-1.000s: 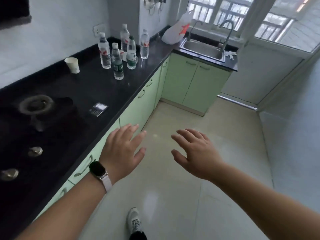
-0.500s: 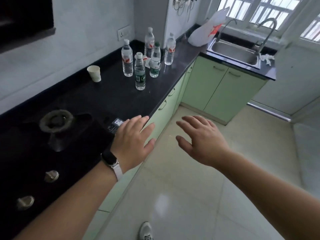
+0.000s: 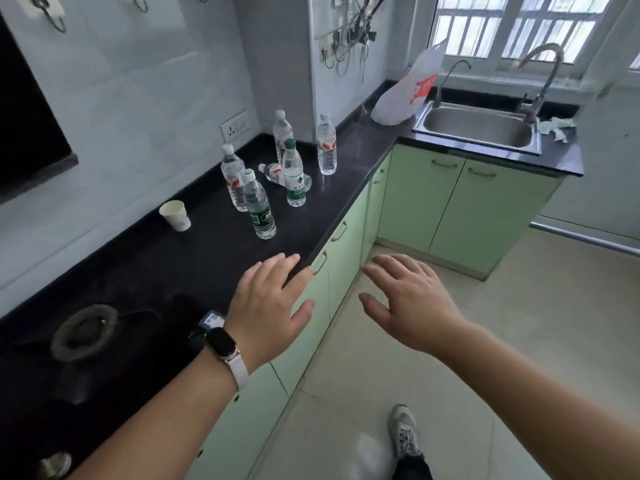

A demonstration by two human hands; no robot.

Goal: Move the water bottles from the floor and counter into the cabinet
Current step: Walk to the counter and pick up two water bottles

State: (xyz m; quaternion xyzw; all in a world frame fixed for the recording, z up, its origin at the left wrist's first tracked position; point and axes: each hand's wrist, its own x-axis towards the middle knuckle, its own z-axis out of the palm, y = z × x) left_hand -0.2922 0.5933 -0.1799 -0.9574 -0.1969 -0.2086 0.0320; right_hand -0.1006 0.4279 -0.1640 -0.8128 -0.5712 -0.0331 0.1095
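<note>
Reaches forward with the left hand, watch on the wrist, fingers spread wide and palm down above the front edge of the tabletop; grips nothing, and cannot be judged touching or clear of the surface. Stretches the right hand out just beside it, over the floor, equally wide, equally empty. Faces six water bottles further along the tabletop, grouped toward its far corner and well apart from both hands: five upright, one on its side among them, the nearest green-labelled. Finds a paper cup beside the group toward the back edge, then a white bag and a sink past the corner. Sees no bottle on the visible stretch of floor. Meets cabinet doors under the front edge, all closed. Looks, by that, to be at the very start: nothing lifted, nothing stowed, every visible bottle left to carry, a door left to open first.
</note>
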